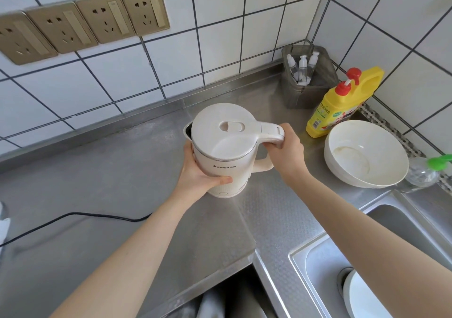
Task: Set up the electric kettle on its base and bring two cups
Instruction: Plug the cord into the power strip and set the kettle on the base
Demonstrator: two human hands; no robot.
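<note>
The kettle (221, 150) stands mid-tabletop (97, 183), the right hand (281, 151) clamped on its handle at three o'clock and the left hand (198, 173) closed around its body at eight o'clock, likely steadying it for seating; no cups visible.

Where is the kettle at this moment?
In the head view the kettle is mid-frame over the steel counter, left of the white bowl, with the left hand on its body and the right hand on its handle.
</note>
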